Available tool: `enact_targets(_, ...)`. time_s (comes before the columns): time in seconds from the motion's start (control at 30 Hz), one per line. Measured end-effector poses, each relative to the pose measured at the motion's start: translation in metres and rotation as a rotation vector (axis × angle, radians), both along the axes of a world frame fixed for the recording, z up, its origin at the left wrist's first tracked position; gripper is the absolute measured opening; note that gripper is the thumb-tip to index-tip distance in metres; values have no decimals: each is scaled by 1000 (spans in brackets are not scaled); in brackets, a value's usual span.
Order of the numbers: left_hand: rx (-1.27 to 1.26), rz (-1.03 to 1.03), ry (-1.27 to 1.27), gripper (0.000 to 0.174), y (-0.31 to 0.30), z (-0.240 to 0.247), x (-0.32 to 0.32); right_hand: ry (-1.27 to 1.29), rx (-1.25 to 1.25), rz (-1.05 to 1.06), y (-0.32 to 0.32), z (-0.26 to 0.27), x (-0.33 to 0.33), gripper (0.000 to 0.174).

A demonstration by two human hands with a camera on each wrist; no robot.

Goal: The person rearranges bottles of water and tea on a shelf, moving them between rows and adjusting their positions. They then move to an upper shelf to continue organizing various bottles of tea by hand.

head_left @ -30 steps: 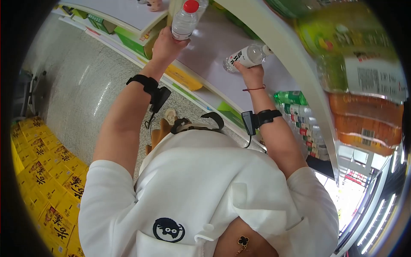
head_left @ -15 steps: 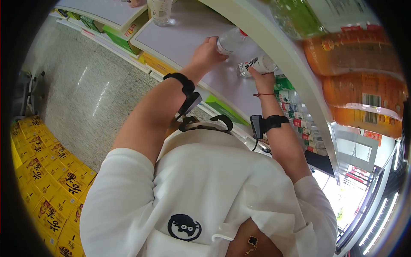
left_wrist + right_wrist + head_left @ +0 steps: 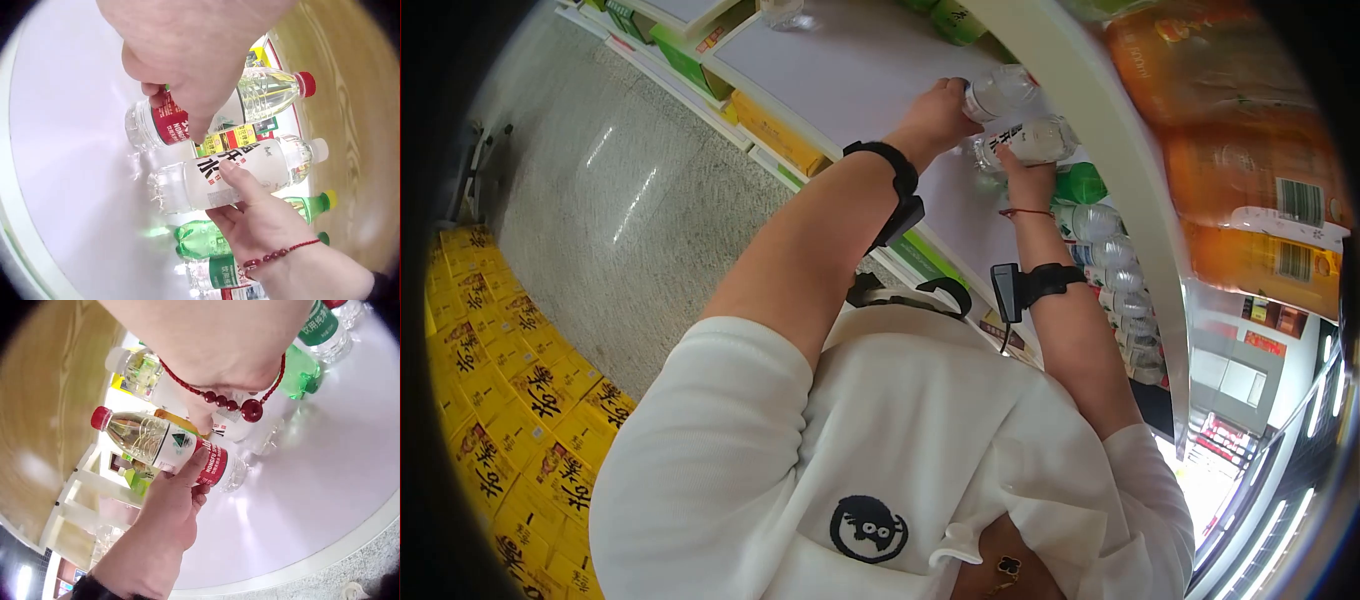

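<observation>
The left hand (image 3: 940,112) is curled round one red-capped bottle (image 3: 175,445), thumb on its label and fingers folded about the far side. The right hand (image 3: 1030,180) grips one white-capped bottle (image 3: 265,165), its thumb laid across the white label and its fingers behind; neither hand is spread. The two held bottles are side by side between the grips, bases toward the white shelf (image 3: 800,60); whether the bases touch it cannot be told. One red bead bracelet (image 3: 251,411) circles the wrist behind the right grip.

Just beyond the right hand, on the side away from the left, is one green bottle (image 3: 203,237) with a yellow cap. Past it runs a row of clear bottles (image 3: 1115,250), at least five; they overlap too much for an exact count. Farther from the right grip, across the pale shelf edge, are at least two orange bottles (image 3: 1220,170). Well apart from the left grip, back past that elbow, many yellow boxes (image 3: 550,400) lie together, too many cut off to count.
</observation>
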State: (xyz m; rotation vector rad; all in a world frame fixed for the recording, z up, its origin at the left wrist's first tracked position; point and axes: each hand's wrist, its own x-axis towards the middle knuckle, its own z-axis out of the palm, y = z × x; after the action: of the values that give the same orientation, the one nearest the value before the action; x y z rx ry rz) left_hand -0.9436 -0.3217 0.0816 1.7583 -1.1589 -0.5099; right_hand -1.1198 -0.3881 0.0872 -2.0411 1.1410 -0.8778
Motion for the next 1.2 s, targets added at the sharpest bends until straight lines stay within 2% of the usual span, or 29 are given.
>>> enact_targets(0.1,-20,-3,0,63,-1,-8,-1,-105,136,-48,8,7,3,52)
enact_targets(0.2,-23,-11,-9,63,0,-19,2,-47,171,-44,0,2,-5,53)
enact_targets(0.27,0,-16,-7,64,2,-24,3,136,230,-10,-14,-22,-19,56)
enact_targets(0.3,40,-44,-23,66,5,-26,4,132,226,-5,-10,-20,-17,56)
enact_targets(0.37,78,-66,-43,67,7,-27,7,304,511,-179,2,-20,-16,56)
enact_targets(0.4,99,-60,-31,68,11,-24,6,301,510,-175,12,-15,-11,56)
enact_targets(0.47,122,-50,-24,69,15,-20,6,86,750,-259,30,-1,3,55)
enact_targets(0.6,101,-55,-7,70,9,-28,5,20,816,-278,23,-7,10,59)
enact_targets(0.67,96,-78,31,67,5,-32,6,69,825,-281,23,-5,10,54)
enact_targets(0.73,94,-78,31,63,8,-26,6,78,829,-302,22,-6,10,53)
enact_targets(0.8,76,-46,107,51,8,-24,5,88,832,-330,20,-7,9,52)
enact_targets(1.03,115,-89,88,56,2,-24,4,75,831,-349,21,-10,5,56)
enact_targets(1.1,104,-59,89,48,-1,-26,1,67,838,-349,21,-9,6,57)
enact_targets(1.2,161,-84,87,50,0,-20,1,85,839,-330,26,2,9,56)
